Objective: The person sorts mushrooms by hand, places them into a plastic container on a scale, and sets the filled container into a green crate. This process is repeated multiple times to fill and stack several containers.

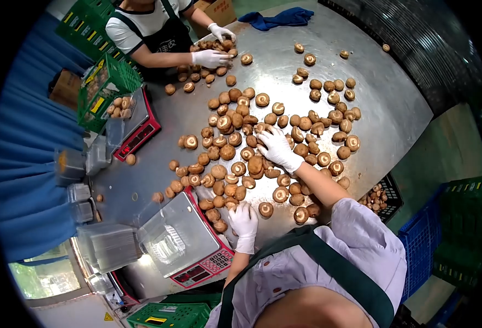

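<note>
A: Which step do you take this to be?

B: Handling loose mushrooms [228, 152], I'd judge. The right hand [278, 148] reaches into the middle of the spread, its fingertips over a cap there; the left hand [244, 220] is lower down, at the near edge of the group, beside the red scale [217, 261].

A: Is either grip pinching anything?

B: I cannot tell. The right fingers reach forward over the caps, but their undersides are hidden. The left fingertips are beside some caps, and their hold is unclear too.

A: What does the next move call for?

B: Probably a light, curled grip around one cap, without knocking its neighbours away.

A: And how do they look?

B: Brown and rounded, some cap up, others turned over with pale undersides and stem ends showing. They lie across the metal tabletop [386, 120], bunched near the middle, with a few well apart.
</note>
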Motion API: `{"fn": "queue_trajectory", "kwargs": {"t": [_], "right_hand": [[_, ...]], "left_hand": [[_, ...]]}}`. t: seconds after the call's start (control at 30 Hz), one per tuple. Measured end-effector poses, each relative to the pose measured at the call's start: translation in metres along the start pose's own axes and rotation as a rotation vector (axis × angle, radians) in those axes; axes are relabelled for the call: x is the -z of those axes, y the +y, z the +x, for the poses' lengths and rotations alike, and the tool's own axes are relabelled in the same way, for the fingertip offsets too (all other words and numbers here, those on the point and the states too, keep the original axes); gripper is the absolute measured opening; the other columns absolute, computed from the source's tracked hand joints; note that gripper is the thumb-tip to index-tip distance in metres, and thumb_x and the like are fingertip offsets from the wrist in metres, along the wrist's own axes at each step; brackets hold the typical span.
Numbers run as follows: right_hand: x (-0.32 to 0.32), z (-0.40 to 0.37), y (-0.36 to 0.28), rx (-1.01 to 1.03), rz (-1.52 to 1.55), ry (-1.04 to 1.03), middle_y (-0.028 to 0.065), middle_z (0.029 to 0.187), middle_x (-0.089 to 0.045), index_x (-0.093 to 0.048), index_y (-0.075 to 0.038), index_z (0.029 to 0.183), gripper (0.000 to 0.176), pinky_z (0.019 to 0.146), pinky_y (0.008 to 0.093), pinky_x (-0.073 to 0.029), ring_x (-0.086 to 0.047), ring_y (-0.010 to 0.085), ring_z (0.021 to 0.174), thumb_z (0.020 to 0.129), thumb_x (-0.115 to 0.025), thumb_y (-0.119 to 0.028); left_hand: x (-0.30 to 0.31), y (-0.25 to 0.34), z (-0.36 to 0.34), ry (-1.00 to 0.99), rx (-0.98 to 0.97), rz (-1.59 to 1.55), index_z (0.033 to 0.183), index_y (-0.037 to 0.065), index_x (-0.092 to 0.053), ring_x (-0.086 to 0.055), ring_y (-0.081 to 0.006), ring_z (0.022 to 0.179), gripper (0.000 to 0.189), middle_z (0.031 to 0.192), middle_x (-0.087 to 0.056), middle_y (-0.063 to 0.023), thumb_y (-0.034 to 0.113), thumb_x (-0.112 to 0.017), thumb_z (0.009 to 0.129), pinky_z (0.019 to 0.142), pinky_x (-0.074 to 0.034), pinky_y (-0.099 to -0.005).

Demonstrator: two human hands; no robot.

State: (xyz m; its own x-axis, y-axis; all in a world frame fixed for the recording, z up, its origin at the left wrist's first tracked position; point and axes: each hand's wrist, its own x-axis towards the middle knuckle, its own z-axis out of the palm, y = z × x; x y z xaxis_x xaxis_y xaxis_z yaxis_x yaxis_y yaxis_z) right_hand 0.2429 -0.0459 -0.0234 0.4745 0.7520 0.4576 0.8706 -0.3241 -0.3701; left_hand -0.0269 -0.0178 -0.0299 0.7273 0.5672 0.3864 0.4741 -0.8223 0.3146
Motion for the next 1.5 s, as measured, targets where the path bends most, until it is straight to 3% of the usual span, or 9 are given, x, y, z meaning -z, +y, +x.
{"fn": "queue_trajectory", "kwargs": {"t": [1.07,1.27,1.33,1.4,1.43,1.47,1.5], "right_hand": [[-0.009,0.0,-0.001,-0.012,-0.013,0.043,0.01,0.106,-0.058,-0.061,-0.006,0.099,0.03,0.093,0.0466,-0.037,-0.047,0.0324,0.111,0.073,-0.063,-0.021],[-0.007,0.001,-0.003,-0.072,-0.017,-0.036,0.0104,0.109,-0.059,-0.061,-0.007,0.103,0.032,0.098,0.0467,-0.034,-0.046,0.0329,0.113,0.075,-0.063,-0.022],[-0.001,0.004,-0.005,-0.05,-0.022,0.006,0.011,0.105,-0.061,-0.063,-0.007,0.1,0.029,0.095,0.0442,-0.038,-0.049,0.0323,0.11,0.075,-0.063,-0.022],[0.009,0.019,-0.007,-0.224,0.211,-0.103,0.0115,0.102,-0.062,-0.064,-0.008,0.099,0.028,0.092,0.0405,-0.042,-0.051,0.0316,0.107,0.075,-0.062,-0.022],[0.028,0.048,-0.006,-0.523,0.497,-0.342,0.013,0.1,-0.063,-0.065,-0.011,0.1,0.028,0.091,0.0362,-0.045,-0.053,0.0295,0.106,0.076,-0.06,-0.024],[-0.011,0.071,0.038,-0.338,0.365,-0.269,0.0129,0.095,-0.066,-0.065,-0.008,0.096,0.028,0.082,0.0329,-0.047,-0.061,0.0239,0.094,0.079,-0.051,-0.024],[0.025,0.099,0.032,-0.713,0.881,-0.346,0.0116,0.101,-0.065,-0.059,-0.006,0.102,0.033,0.083,0.0308,-0.044,-0.06,0.021,0.097,0.084,-0.047,-0.031]], "left_hand": [[0.002,0.003,-0.001,-0.001,0.038,0.023,0.085,0.013,-0.066,-0.052,-0.0247,0.089,0.013,0.094,-0.064,0.0002,0.013,-0.062,0.072,0.077,-0.042,-0.0376],[0.002,0.004,-0.001,0.006,0.046,0.015,0.084,0.013,-0.066,-0.053,-0.0253,0.088,0.013,0.093,-0.064,0.0001,0.014,-0.063,0.072,0.077,-0.043,-0.0375],[0.002,0.001,-0.001,0.022,0.045,0.013,0.084,0.013,-0.066,-0.053,-0.0258,0.087,0.012,0.092,-0.064,-0.0006,0.014,-0.063,0.072,0.076,-0.043,-0.0369],[0.0,-0.007,0.005,-0.038,0.097,-0.223,0.08,0.011,-0.066,-0.053,-0.0257,0.082,0.009,0.083,-0.065,-0.0036,0.017,-0.066,0.073,0.075,-0.043,-0.0358],[0.015,-0.004,0.019,-0.145,0.235,-0.288,0.082,0.007,-0.067,-0.057,-0.0255,0.076,0.015,0.078,-0.065,-0.0083,0.02,-0.068,0.074,0.074,-0.045,-0.0334],[0.021,-0.009,0.037,-0.173,0.505,-0.62,0.089,0.004,-0.068,-0.06,-0.0241,0.073,0.023,0.078,-0.065,-0.0127,0.023,-0.067,0.077,0.073,-0.047,-0.0317],[0.028,-0.02,0.061,-0.196,0.506,-0.632,0.085,-0.001,-0.066,-0.058,-0.0134,0.071,0.021,0.077,-0.064,-0.0101,0.02,-0.064,0.081,0.064,-0.046,-0.0285]]}}
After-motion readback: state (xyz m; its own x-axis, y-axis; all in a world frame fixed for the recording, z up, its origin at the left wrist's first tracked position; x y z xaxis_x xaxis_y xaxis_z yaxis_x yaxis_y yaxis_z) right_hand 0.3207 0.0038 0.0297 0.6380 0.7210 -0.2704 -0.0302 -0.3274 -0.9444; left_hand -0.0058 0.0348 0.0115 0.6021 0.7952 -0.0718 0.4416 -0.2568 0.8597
